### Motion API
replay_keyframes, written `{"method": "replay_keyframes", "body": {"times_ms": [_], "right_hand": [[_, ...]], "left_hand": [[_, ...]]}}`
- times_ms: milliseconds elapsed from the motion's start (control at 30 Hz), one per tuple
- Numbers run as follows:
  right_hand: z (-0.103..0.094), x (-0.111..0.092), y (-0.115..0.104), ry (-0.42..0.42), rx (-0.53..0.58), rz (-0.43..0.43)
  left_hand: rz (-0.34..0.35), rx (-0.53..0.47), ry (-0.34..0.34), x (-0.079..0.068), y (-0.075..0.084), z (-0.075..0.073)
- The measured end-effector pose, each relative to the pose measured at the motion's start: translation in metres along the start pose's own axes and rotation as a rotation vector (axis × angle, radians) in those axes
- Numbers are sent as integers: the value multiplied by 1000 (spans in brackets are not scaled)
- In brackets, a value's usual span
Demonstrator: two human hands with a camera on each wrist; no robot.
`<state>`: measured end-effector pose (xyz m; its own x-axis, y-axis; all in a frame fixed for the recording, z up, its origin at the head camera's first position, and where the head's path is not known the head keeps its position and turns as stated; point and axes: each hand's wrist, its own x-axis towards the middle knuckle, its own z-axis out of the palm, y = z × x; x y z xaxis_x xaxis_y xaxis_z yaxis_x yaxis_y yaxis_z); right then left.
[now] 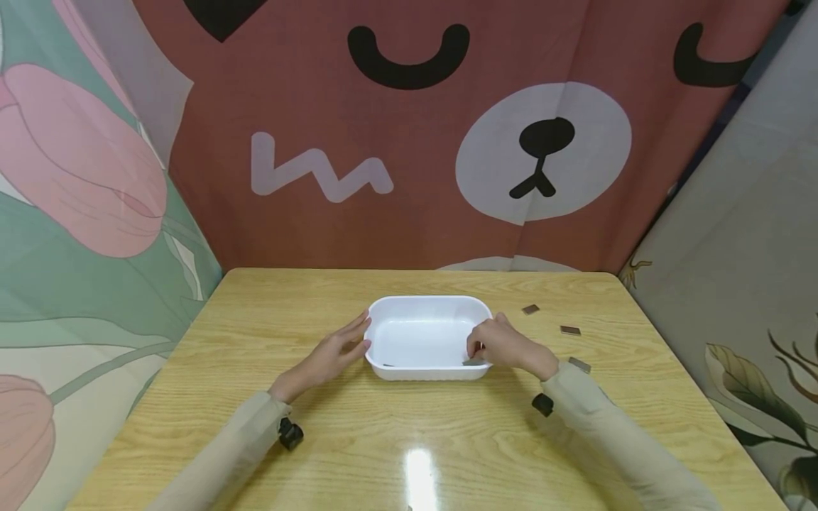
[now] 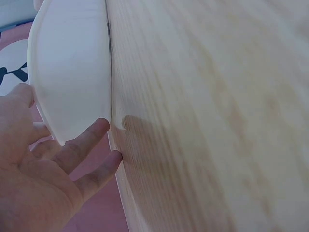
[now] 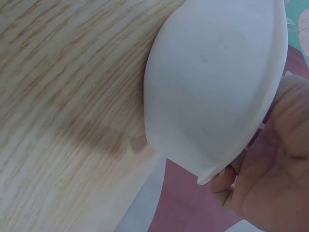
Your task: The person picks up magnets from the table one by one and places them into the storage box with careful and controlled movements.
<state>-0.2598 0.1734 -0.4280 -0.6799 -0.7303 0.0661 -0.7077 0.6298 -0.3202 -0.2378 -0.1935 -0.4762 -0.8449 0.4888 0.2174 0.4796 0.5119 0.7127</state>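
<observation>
A white, rounded rectangular plastic tray (image 1: 422, 373) sits on the wooden table. At its left end is my left hand (image 1: 331, 358), fingers extended and spread, fingertips touching the outer wall; the left wrist view shows this hand (image 2: 43, 179) against the tray's side (image 2: 72, 72). Over the right rim reaches my right hand (image 1: 505, 345), its fingers bent down inside the tray. They pinch a small flat grey rectangular piece (image 1: 473, 362) low in the front right corner. In the right wrist view the tray wall (image 3: 207, 87) hides the fingertips of this hand (image 3: 275, 179).
Right of the tray lie small thin rectangular pieces: a brown one (image 1: 530, 309) at the back, another brown one (image 1: 570, 330) nearer, and a greyish one (image 1: 579, 365) beside the right sleeve. A sliver of something grey (image 1: 388, 365) shows at the tray's front left inside. Printed curtains (image 1: 409, 234) enclose the table.
</observation>
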Motion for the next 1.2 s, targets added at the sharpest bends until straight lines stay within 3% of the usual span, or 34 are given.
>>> {"method": "replay_keyframes", "body": {"times_ms": [1200], "right_hand": [[4,1,4,18,-38,-7]], "left_hand": [[-19,6,-3,1,2,-1]]}}
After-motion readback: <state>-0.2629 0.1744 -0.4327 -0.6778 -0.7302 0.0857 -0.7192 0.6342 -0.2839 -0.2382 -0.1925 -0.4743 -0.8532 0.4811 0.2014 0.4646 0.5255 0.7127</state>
